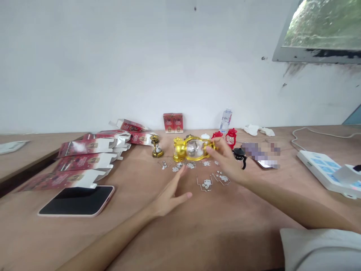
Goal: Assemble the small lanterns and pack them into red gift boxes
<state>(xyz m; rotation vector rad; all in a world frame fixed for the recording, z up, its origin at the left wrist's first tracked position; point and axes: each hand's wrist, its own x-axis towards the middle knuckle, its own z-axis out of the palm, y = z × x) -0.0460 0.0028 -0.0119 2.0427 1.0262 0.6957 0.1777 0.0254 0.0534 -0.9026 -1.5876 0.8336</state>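
Tipped on its side above the table, a gold lantern (194, 148) with a clear middle is gripped at one end by my right hand (225, 155). My left hand (170, 195) is just below and left of it, thumb and fingers apart, holding nothing. Behind the lantern stands another gold lantern (177, 148), partly covered. A bronze-coloured lantern (157, 146) is further left. Red lanterns (231, 138) and a black lantern (239, 153) stand to the right. Several wire handles with small white parts (207, 184) lie on the table under my hands.
Flattened red boxes (87, 146) are piled at the left, near a phone (77, 200). Two upright red boxes (173, 123) and a clear bottle (226, 120) stand by the wall. On the right are crumpled tissue (252, 129), another phone (265, 163) and a white power strip (324, 169) with its cable.
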